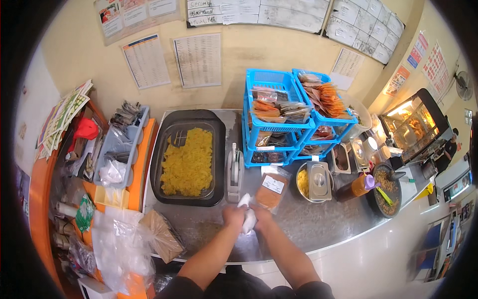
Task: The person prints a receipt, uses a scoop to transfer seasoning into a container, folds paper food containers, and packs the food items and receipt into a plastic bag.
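Both hands hold a small white plastic bag over the steel counter. On its left side is my left hand, with its fingers closed on the plastic; my right hand grips it from the right. The twisted top of the bag points away from me, towards a bag-neck tape sealer. Just beyond my right hand lies a clear packet of orange-brown powder with a written label. A black tray of yellow rice stands to the left of the sealer.
Blue stacked baskets of sachets stand at the back. Further right are a steel pot with a lidded container, a sauce bottle and a stone mortar. A cutlery bin and plastic bags are on the left. A person stands far right.
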The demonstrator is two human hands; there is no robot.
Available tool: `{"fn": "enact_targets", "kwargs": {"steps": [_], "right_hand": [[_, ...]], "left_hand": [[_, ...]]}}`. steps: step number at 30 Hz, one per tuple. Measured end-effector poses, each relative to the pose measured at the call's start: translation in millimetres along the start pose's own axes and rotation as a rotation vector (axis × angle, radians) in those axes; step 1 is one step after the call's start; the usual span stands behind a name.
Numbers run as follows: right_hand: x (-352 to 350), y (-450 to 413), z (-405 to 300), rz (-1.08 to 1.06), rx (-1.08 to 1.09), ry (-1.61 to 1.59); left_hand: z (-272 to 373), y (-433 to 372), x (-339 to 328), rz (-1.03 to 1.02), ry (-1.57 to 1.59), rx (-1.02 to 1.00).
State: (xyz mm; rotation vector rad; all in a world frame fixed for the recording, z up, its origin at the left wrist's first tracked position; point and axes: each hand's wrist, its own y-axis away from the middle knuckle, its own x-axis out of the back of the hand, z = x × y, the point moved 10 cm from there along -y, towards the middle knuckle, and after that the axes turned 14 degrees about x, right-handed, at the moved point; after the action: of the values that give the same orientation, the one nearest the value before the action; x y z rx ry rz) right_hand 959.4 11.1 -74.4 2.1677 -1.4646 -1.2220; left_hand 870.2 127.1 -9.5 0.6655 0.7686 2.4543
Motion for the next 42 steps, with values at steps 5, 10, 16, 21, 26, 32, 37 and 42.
{"fn": "enact_targets", "kwargs": {"steps": [5, 10, 16, 21, 26, 32, 37, 42], "right_hand": [[-10.3, 34.1, 11.4, -0.047, -0.146, -0.058], [-42.4, 70.1, -19.9, -0.219, 0.232, 0.226], [-116.1, 155.9, -5.3, -0.484, 0.180, 0.349], [-149.0, 189.6, 72.7, -0.878, -0.015, 0.647], [-205.0, 226.4, 146.0, -1.166, 0.042, 1.047], [-275.5, 217.7, 141.9, -1.189, 0.997, 1.470], [-221.7, 156.4, 158.7, -0.794, 0.476, 1.406], [-210.1, 137.4, 167.4, -0.792, 0.273, 1.370]], "left_hand": [[-44.2, 7.9, 5.5, 0.063, 0.071, 0.141], [-31.1, 28.8, 19.0, -0.176, 0.441, 0.007], [-44.4, 86.7, 124.2, -0.348, 0.568, 0.032], [-80.0, 144.1, 228.9, -0.183, 0.246, -0.015], [-135.6, 156.0, 331.3, 0.280, 0.275, -0.059], [-142.3, 128.9, 357.7, 0.645, -0.024, 0.102], [-117.1, 176.1, 346.0, 1.022, -0.315, -0.333], [-80.7, 174.2, 299.2, 0.759, -0.867, -0.559]]}}
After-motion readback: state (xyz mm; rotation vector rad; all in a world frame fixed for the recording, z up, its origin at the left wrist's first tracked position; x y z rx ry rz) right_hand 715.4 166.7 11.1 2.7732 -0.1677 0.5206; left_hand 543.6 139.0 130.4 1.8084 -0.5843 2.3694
